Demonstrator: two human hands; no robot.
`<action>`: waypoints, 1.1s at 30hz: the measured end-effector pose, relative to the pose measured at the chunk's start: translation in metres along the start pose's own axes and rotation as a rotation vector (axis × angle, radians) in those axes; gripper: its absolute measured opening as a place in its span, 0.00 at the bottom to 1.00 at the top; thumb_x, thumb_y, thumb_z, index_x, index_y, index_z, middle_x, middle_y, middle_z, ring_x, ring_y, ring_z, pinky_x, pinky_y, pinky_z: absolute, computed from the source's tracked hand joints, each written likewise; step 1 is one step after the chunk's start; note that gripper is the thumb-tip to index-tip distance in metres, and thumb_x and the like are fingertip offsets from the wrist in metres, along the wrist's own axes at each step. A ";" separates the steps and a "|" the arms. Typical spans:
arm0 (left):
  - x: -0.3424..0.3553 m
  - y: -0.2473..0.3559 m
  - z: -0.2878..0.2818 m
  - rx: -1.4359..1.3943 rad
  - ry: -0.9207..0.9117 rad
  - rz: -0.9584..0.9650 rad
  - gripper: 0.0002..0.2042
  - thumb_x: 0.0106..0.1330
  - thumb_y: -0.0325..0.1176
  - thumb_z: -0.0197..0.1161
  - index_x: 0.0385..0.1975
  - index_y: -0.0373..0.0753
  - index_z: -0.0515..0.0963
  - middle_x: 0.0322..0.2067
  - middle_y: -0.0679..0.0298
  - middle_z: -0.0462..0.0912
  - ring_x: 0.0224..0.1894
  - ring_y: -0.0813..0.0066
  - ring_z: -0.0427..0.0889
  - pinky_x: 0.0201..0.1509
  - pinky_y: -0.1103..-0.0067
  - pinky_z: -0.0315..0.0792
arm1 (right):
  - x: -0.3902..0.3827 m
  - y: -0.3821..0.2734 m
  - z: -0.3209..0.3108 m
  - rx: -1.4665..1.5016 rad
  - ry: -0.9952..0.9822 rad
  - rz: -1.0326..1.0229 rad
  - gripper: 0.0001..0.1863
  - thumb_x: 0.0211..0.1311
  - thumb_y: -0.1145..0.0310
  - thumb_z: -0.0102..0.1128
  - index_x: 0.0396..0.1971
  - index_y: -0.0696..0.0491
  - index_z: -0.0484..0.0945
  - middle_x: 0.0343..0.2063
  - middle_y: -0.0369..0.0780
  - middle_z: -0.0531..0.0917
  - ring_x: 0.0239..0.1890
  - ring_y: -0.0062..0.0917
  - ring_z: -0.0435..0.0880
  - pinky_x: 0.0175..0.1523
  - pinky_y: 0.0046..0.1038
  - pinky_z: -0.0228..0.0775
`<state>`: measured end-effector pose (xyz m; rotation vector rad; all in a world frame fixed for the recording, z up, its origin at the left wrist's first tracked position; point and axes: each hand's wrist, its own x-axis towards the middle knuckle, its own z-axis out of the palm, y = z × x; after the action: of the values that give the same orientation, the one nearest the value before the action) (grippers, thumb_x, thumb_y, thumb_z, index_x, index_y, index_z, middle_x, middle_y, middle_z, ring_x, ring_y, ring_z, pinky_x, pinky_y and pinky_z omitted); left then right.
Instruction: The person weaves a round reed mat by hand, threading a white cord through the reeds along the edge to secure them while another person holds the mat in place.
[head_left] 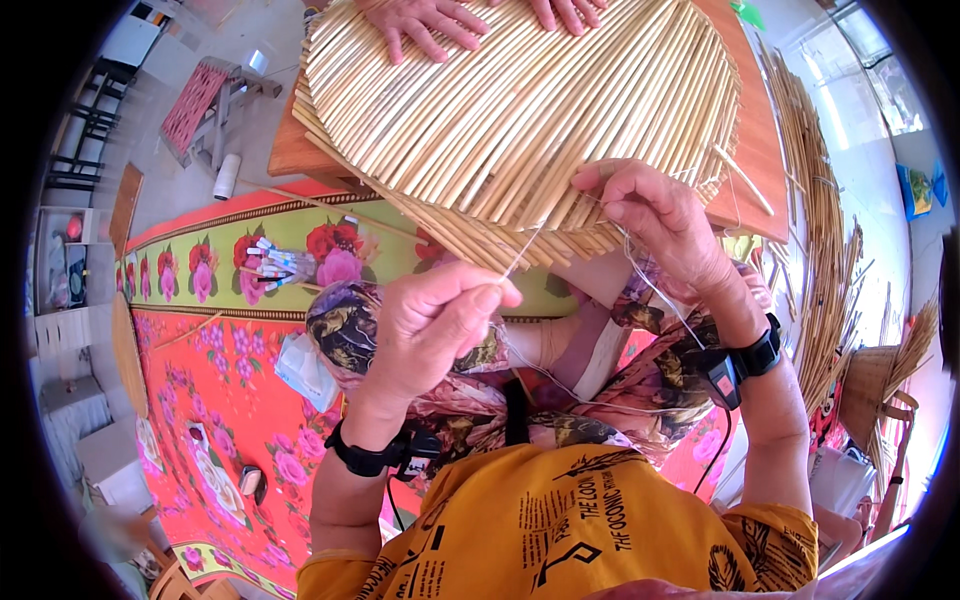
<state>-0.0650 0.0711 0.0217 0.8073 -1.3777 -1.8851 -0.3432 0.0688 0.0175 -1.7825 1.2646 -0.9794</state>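
A round mat of straw-coloured stalks (480, 130) lies in front of me, its near edge layered with slanting stalks. My left hand (440, 320) is closed just below that edge, pinching a white thread (522, 252) that runs taut up to the stalks. Over the mat's near right part, my right hand (665, 225) is closed with thumb and forefinger together on thread. From it a loose length hangs down and loops across my lap. Whether a needle is in those fingers is too small to tell. Another person's hands (435, 22) rest flat on the mat's far side.
The mat lies on a brown wooden table (760, 150). A long heap of stalks (815, 220) lies at the right, near a woven basket (868, 385). At left are a red floral cloth (240, 390), a bundle of pens (280, 263), a tissue pack (305, 372) and a stool (205, 110).
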 end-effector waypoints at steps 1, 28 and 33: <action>0.001 0.002 0.004 0.077 -0.030 0.017 0.09 0.70 0.30 0.55 0.35 0.31 0.79 0.16 0.74 0.70 0.17 0.91 0.64 0.20 0.88 0.59 | 0.000 -0.001 0.000 -0.034 -0.006 -0.004 0.01 0.60 0.77 0.55 0.31 0.57 0.72 0.42 0.40 0.82 0.43 0.28 0.80 0.51 0.26 0.72; -0.021 -0.009 -0.012 0.146 0.113 -0.059 0.09 0.70 0.28 0.53 0.34 0.30 0.79 0.15 0.74 0.70 0.15 0.92 0.62 0.18 0.89 0.57 | 0.009 -0.016 0.006 -0.342 -0.102 -0.163 0.06 0.54 0.78 0.59 0.29 0.55 0.71 0.39 0.38 0.82 0.50 0.34 0.76 0.50 0.32 0.72; -0.017 -0.021 0.011 0.467 -0.025 0.033 0.07 0.68 0.27 0.56 0.34 0.30 0.80 0.21 0.69 0.78 0.22 0.87 0.72 0.25 0.85 0.66 | 0.007 -0.015 0.005 -0.304 -0.100 -0.155 0.05 0.54 0.78 0.59 0.29 0.55 0.72 0.42 0.37 0.82 0.51 0.34 0.76 0.53 0.32 0.72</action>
<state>-0.0670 0.0955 0.0060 0.9752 -1.8692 -1.5683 -0.3309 0.0662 0.0292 -2.1622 1.2800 -0.8009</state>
